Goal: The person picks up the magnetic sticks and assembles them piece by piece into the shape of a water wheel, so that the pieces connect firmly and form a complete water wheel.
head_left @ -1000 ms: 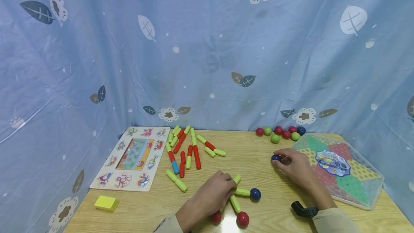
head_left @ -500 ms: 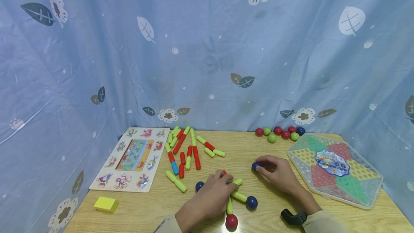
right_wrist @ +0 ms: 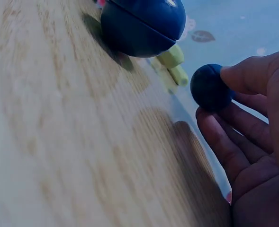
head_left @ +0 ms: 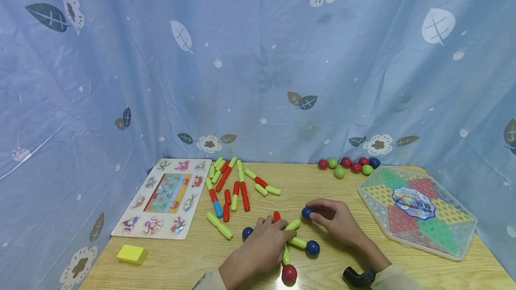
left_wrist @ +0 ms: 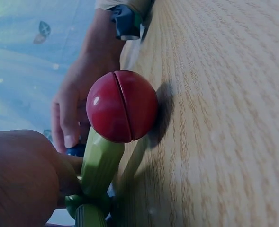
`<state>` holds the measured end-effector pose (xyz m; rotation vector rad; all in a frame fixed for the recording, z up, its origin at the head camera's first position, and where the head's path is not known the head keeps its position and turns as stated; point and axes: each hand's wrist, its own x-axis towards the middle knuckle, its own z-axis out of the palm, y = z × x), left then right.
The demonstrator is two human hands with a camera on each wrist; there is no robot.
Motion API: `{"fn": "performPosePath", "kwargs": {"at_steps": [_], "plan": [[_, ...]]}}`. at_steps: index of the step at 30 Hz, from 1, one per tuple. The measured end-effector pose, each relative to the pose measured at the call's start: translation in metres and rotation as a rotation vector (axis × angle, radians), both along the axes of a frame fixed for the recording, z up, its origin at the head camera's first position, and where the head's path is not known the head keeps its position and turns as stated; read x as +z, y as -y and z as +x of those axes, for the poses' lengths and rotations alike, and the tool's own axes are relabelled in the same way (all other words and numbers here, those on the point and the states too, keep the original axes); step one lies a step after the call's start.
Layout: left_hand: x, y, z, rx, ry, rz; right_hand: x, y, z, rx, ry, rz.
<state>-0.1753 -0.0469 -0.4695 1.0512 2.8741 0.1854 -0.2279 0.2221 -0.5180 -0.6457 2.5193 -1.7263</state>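
One blue ball (right_wrist: 210, 88), right fingers (right_wrist: 220, 142) pinching; now nearer green stick (head_left: 293, 224)

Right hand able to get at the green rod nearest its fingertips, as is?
Likely yes: the right hand has nothing between it and the green rod except the blue ball it pinches.

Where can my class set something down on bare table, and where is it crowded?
Bare: back middle, between the lime and red rounded sticks and the glossy red, green and blue balls; and front left, between the yellow rectangular block and left hand. Crowded: around that hand's lime stick and ball assembly, and beside the white rectangular picture board.
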Motion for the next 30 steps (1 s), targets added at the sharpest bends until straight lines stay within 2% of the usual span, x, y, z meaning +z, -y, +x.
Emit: {"fn": "performPosePath", "kwargs": {"at_steps": [6,18,25,30], "plan": [[0.0005,-0.0003,0.0002,0.003,0.000,0.006,0.0004,-0.0006,-0.0002,0.024,0.029,0.018],[0.0007,-0.0016,0.0010,-0.019,-0.017,0.005,-0.0007,-0.0013,-0.0009,0.068,0.021,0.033],[0.0009,-0.0015,0.0002,-0.030,-0.002,0.023,0.0004,-0.0006,-0.0001,0.063,0.013,0.030],[0.0028,-0.0004,-0.0007,-0.068,0.007,0.061,0.0010,-0.0011,0.0008,0.053,0.008,0.012]]}}
